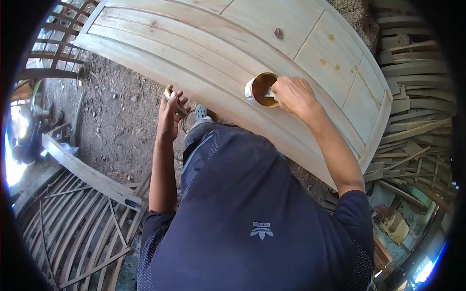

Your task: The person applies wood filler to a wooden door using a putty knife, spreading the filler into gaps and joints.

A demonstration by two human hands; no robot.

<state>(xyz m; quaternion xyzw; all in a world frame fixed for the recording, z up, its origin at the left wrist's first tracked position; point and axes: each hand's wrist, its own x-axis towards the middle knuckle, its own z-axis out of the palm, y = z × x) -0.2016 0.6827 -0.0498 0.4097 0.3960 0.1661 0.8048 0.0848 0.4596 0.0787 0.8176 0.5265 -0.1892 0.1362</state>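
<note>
A pale wooden door (204,58) with panels and grooves lies flat in front of me. On it stands an opened can (249,93) with a white label and brown stuff inside. My right hand (293,94) is at the can's right rim, closed on a small pale tool (270,93) that reaches into the can; its kind is hard to see. My left hand (170,111) is off the door's near edge, fingers curled round a thin brownish flat object (180,108), partly hidden by the fingers. Yellow-brown spots (331,37) mark the door's right panels.
A dark reddish lump (278,33) rests on the door's far part. Stacked wood strips (412,106) lie along the right. Slatted wooden frames (82,233) and a long plank (87,167) are at lower left. Bare dirt ground (116,121) shows left of the door.
</note>
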